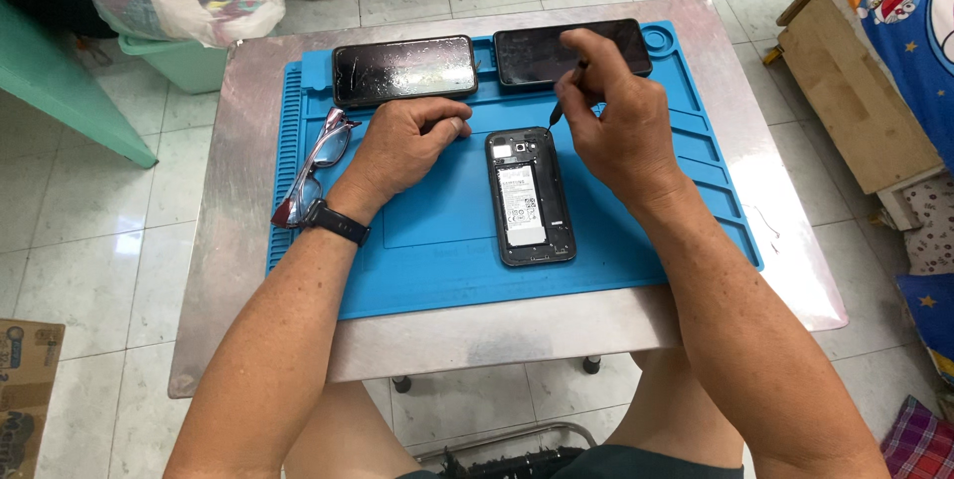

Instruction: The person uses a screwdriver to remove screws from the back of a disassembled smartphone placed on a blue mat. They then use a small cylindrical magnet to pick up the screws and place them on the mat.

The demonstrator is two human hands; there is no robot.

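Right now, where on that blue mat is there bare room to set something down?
Bare mat lies between the left hand and the opened phone, and along the near edge. The far edge is crowded: two phones, right hand, glasses at left.

Small metal table, blue work mat lying on it

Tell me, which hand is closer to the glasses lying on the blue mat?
Left. The left hand rests closed on the mat just beside the glasses; the right hand is farther off, past the opened phone, holding a thin tool.
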